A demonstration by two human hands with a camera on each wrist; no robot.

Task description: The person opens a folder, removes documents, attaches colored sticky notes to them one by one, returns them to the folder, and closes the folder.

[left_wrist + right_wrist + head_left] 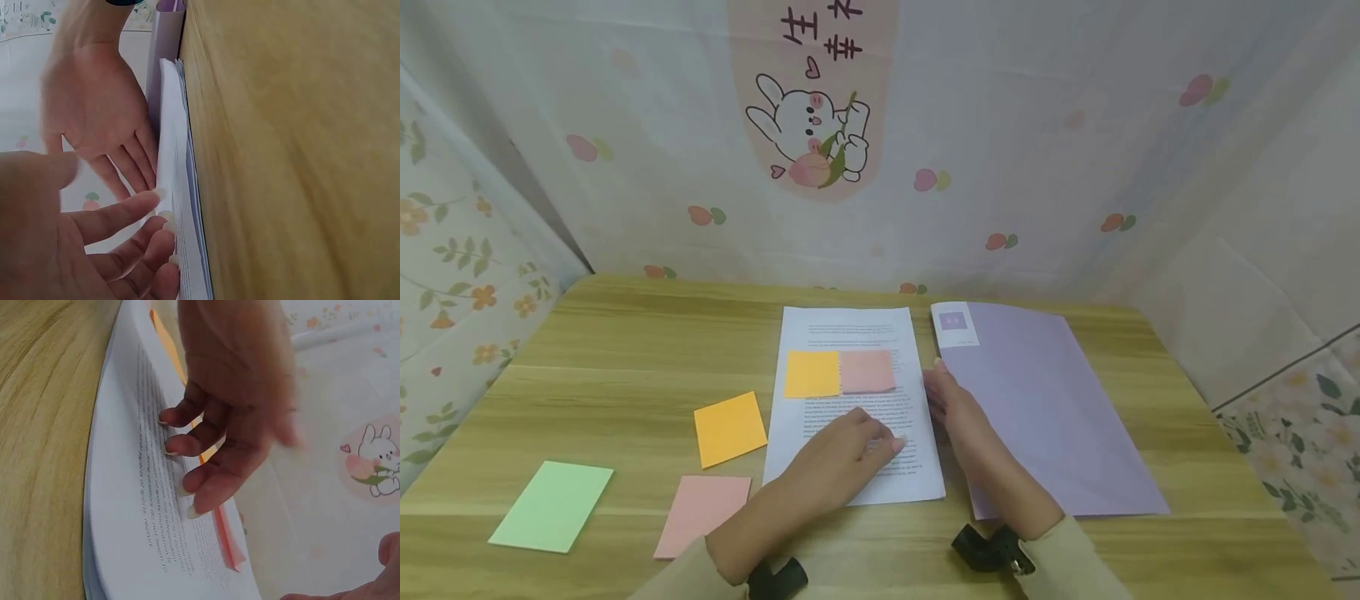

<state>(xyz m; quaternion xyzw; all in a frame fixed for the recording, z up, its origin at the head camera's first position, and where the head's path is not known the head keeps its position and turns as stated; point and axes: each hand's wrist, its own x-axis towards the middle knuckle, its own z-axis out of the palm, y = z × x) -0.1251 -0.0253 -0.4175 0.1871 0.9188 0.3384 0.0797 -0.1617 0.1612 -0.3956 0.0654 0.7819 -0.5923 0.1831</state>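
Note:
A stack of printed paper (865, 325) lies on the wooden table, with an orange sticky note (812, 374) and a pink sticky note (867, 372) side by side across its upper half. My left hand (835, 458) is over the lower part of the stack, its bent, loose fingertips touching the printed sheet in the left wrist view. Along the stack's right edge is my right hand (962, 421), fingers extended and palm turned toward the paper. Seen from the right wrist, the pink note (229, 544) tilts up from the page.
A purple folder (1052, 400) with a white label lies right of the paper. On the left are an orange pad (730, 429), a pink pad (707, 508) partly behind my left forearm, and a green pad (552, 507). A patterned curtain (1022, 150) hangs behind the table.

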